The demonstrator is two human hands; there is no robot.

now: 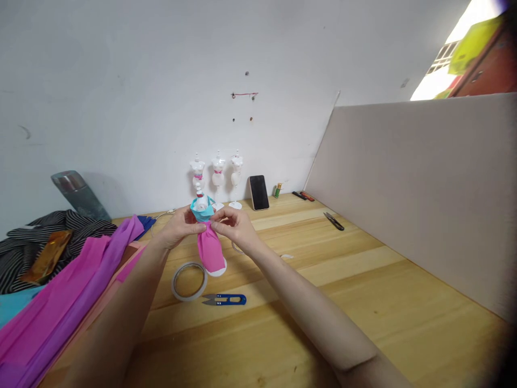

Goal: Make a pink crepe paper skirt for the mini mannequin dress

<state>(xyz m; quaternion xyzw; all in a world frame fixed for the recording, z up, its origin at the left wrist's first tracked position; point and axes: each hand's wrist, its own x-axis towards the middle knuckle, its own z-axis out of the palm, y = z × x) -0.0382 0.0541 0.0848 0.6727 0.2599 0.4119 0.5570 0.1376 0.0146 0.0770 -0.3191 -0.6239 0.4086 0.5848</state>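
Note:
A small white mannequin (201, 204) tilts between my hands above the wooden table, its round base near the tabletop. Turquoise cloth (203, 214) wraps its upper body, and a gathered pink skirt (210, 251) hangs below the waist. My left hand (181, 225) grips the mannequin from the left, the thumb pressed on the skirt's waist. From the other side, my right hand (235, 227) pinches the cloth at the waist where pink meets turquoise. Below them lie a roll of tape (174, 284) and blue thread snips (238, 299).
Several white mannequins (218, 163) stand against the wall beside a propped phone (259, 193) and a small green bottle (278, 190). Black scissors (334, 221) lie at right, near a partition (412, 183). Pink and purple fabrics (76, 275), striped cloth and a tilted bottle (81, 194) fill the left.

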